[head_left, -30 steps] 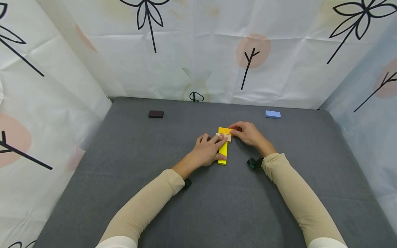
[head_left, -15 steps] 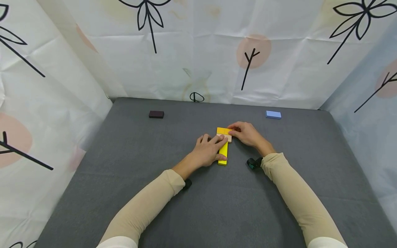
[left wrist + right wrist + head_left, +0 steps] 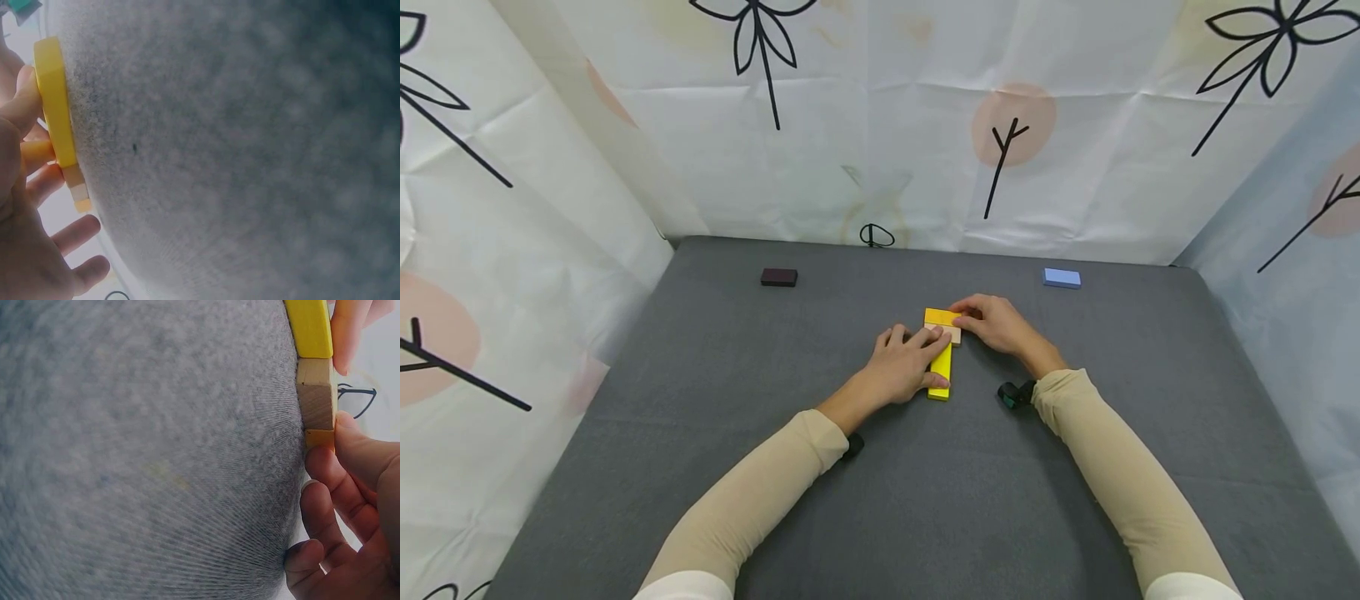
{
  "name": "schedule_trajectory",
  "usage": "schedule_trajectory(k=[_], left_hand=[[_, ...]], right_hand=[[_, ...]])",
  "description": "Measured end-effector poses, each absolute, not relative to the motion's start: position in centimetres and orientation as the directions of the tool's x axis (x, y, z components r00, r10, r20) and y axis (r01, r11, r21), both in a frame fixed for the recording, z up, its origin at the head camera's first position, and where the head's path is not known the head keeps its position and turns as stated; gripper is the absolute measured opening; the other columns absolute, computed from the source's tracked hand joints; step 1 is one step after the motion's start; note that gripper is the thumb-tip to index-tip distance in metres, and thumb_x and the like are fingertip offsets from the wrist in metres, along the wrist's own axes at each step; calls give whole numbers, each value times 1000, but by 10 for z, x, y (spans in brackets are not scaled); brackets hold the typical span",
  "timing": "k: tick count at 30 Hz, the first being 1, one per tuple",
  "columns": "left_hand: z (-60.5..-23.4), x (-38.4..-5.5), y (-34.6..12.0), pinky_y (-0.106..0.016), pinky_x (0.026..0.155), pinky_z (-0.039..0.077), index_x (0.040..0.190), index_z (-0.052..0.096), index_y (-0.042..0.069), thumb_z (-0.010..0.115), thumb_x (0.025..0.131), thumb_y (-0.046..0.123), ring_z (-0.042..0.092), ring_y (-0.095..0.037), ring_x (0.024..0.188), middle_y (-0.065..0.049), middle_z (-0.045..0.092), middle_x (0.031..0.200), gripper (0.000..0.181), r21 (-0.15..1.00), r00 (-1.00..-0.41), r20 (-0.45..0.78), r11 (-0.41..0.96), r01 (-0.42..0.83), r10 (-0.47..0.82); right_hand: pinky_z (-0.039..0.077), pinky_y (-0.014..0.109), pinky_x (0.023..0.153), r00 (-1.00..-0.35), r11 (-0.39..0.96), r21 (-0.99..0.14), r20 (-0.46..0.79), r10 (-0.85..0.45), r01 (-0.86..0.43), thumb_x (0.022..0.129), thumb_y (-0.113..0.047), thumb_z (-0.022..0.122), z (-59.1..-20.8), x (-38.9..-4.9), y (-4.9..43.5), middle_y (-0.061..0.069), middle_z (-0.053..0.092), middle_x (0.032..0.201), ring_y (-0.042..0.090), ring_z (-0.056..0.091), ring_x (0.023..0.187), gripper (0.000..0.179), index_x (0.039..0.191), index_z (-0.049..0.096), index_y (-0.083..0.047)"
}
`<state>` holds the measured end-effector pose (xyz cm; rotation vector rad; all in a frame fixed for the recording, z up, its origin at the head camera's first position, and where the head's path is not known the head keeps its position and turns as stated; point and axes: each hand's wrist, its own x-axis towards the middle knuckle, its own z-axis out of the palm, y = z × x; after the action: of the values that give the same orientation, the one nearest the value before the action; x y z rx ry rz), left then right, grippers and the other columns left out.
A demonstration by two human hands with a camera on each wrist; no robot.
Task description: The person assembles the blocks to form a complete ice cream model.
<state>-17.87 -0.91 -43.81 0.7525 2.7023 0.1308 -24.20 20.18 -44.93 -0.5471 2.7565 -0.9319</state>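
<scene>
Three wooden blocks lie against each other on the grey cloth in the head view. The long yellow block points toward me. A natural-wood block lies crosswise at its far end, and beyond that lies an orange-yellow block, also crosswise. My left hand presses down from above, thumb and fingers on the yellow block and fingertips over the wood one, partly hiding both. My right hand pinches the right end of the orange-yellow block between thumb and forefinger.
A dark brown block lies at the back left of the cloth-covered table. A blue block is at the back right. White patterned curtains stand behind and on both sides.
The right hand has slid the orange-yellow block slightly left along the natural-wood block, then stayed put. The left hand has kept its place.
</scene>
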Motion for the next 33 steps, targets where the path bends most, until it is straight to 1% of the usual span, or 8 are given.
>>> schedule_trajectory(k=[10, 18, 23, 28, 30, 33], left_hand=[[-439, -179, -7, -57, 125, 22, 164, 15, 35, 45, 98, 64, 30, -35, 146, 10, 19, 172, 78, 154, -803, -290, 854, 497, 520], [-438, -179, -6, -57, 125, 22, 165, 15, 34, 45, 99, 64, 29, -35, 147, 10, 18, 172, 78, 149, -802, -288, 852, 502, 523], [-438, -180, -6, -56, 125, 22, 164, 18, 33, 49, 98, 62, 29, -33, 149, 10, 20, 171, 78, 179, -807, -280, 854, 488, 519], [-438, -180, -6, -57, 123, 26, 163, 26, 32, 54, 96, 60, 28, -34, 150, 8, 22, 170, 78, 226, -815, -252, 850, 476, 523], [-437, -180, -7, -57, 122, 27, 162, 28, 31, 57, 95, 60, 27, -34, 151, 7, 23, 170, 79, 237, -818, -235, 847, 475, 525], [-437, -181, -7, -57, 122, 28, 162, 29, 30, 61, 91, 62, 26, -33, 151, 4, 23, 170, 84, 230, -823, -213, 846, 482, 527]], right_hand=[[51, 47, 93, -914, 736, -613, -54, -402, -287, 103, -17, 62, -448, -241, 202, 18, 70, 116, 29, 63, 100, 32, 130, 67, -1], [51, 49, 98, -908, 737, -613, -75, -412, -284, 104, -17, 61, -447, -244, 202, 18, 70, 120, 30, 63, 104, 31, 130, 67, -1], [51, 51, 99, -901, 739, -602, -74, -428, -302, 105, -15, 59, -445, -245, 203, 18, 70, 122, 31, 64, 107, 30, 131, 67, -1], [50, 52, 101, -895, 746, -585, -74, -441, -319, 105, -16, 58, -443, -244, 204, 19, 68, 125, 32, 63, 110, 33, 134, 65, -2], [50, 51, 99, -899, 757, -577, -83, -429, -308, 106, -19, 58, -441, -244, 205, 19, 68, 123, 31, 62, 107, 36, 136, 63, -2], [50, 47, 90, -914, 783, -553, -90, -396, -285, 106, -25, 58, -440, -244, 208, 18, 66, 117, 30, 60, 99, 42, 141, 59, -3]])
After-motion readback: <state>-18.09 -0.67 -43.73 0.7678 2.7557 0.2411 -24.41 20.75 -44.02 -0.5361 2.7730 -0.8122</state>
